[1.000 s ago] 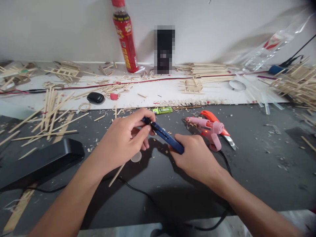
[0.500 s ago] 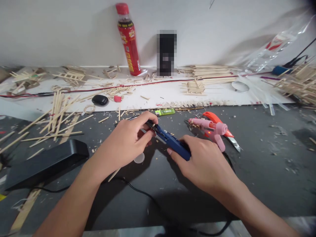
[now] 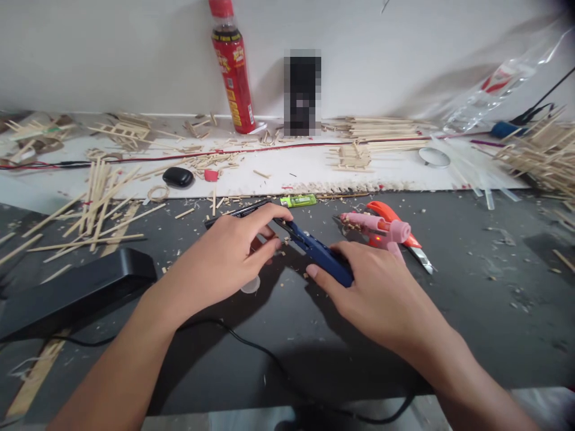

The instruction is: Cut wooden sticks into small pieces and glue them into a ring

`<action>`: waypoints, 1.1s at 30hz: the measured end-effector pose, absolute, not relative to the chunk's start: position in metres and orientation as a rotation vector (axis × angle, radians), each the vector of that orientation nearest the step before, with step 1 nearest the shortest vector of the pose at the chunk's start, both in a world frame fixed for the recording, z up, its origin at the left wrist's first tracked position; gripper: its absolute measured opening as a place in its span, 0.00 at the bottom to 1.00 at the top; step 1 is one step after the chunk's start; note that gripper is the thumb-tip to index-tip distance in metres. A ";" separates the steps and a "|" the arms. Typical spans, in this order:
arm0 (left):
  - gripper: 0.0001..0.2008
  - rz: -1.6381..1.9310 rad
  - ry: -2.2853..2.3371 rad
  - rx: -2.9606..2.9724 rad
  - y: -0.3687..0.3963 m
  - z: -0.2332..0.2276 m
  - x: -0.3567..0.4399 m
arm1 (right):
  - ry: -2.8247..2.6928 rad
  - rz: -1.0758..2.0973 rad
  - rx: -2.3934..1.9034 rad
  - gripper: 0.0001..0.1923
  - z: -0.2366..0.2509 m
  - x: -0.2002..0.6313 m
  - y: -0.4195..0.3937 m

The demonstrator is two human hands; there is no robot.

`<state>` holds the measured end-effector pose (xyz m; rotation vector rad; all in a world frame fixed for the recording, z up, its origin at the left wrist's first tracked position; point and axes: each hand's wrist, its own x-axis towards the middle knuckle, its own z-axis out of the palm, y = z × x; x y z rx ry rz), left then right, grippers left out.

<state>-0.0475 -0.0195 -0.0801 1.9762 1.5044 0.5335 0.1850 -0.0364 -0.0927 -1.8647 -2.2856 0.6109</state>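
- Head view: black cord (image 3: 254, 345) curves across the dark tabletop (image 3: 467, 317), nearest you.
- Your right hand (image 3: 381, 293): fingers wrapped round the near end of the blue tool (image 3: 318, 250), which slants away leftward between your hands.
- Your left hand (image 3: 224, 251): thumb and forefinger narrowly apart at the tool's far tip. Forefinger looks to be touching; can't tell if it grips.
- Dark bar (image 3: 245, 209) shows behind your left hand.
- Pink glue gun (image 3: 376, 226) just past your right hand, partly covering the orange cutter (image 3: 415, 241).
- Green lighter (image 3: 303, 200) near the white board (image 3: 296, 163).
- Red bottle (image 3: 234, 78) at the back wall.
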 end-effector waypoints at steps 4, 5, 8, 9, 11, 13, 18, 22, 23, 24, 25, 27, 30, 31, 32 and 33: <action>0.15 0.549 1.469 1.954 -0.019 -0.079 -0.048 | -2.299 0.647 -1.816 0.19 -0.096 0.188 -0.035; 0.17 0.558 1.461 1.951 -0.020 -0.078 -0.048 | -2.296 0.647 -1.798 0.19 -0.097 0.189 -0.035; 0.23 0.685 1.427 1.917 -0.023 -0.077 -0.047 | -2.239 0.667 -1.701 0.18 -0.097 0.191 -0.036; 0.24 0.767 1.410 1.884 -0.025 -0.076 -0.046 | -2.207 0.701 -1.653 0.18 -0.096 0.191 -0.037; 0.24 0.923 1.358 1.786 -0.029 -0.076 -0.043 | -2.144 0.810 -1.559 0.18 -0.094 0.190 -0.038; 0.22 1.004 1.292 1.682 -0.033 -0.075 -0.040 | -2.093 0.931 -1.488 0.20 -0.091 0.189 -0.039; 0.20 1.119 1.199 1.541 -0.038 -0.072 -0.038 | -2.063 1.022 -1.386 0.21 -0.093 0.185 -0.041; 0.15 1.105 1.160 1.519 -0.037 -0.072 -0.039 | -2.102 0.967 -1.350 0.17 -0.099 0.186 -0.041; 0.15 1.096 1.147 1.507 -0.036 -0.073 -0.039 | -2.114 0.954 -1.344 0.16 -0.100 0.186 -0.041; 0.14 1.091 1.136 1.497 -0.037 -0.073 -0.039 | -2.127 0.940 -1.337 0.16 -0.101 0.186 -0.041; 0.13 1.091 1.128 1.488 -0.037 -0.074 -0.038 | -2.138 0.926 -1.330 0.16 -0.102 0.186 -0.041; 0.12 1.104 1.135 1.477 -0.038 -0.075 -0.035 | -2.150 0.898 -1.319 0.16 -0.103 0.185 -0.042; 0.12 1.132 1.165 1.476 -0.039 -0.076 -0.031 | -2.152 0.870 -1.286 0.17 -0.106 0.183 -0.042; 0.12 1.140 1.179 1.470 -0.040 -0.076 -0.030 | -2.148 0.867 -1.274 0.17 -0.107 0.182 -0.042; 0.12 1.145 1.189 1.463 -0.040 -0.077 -0.029 | -2.144 0.869 -1.266 0.17 -0.107 0.182 -0.042; 0.12 1.144 1.196 1.453 -0.040 -0.077 -0.028 | -2.139 0.874 -1.257 0.17 -0.108 0.181 -0.042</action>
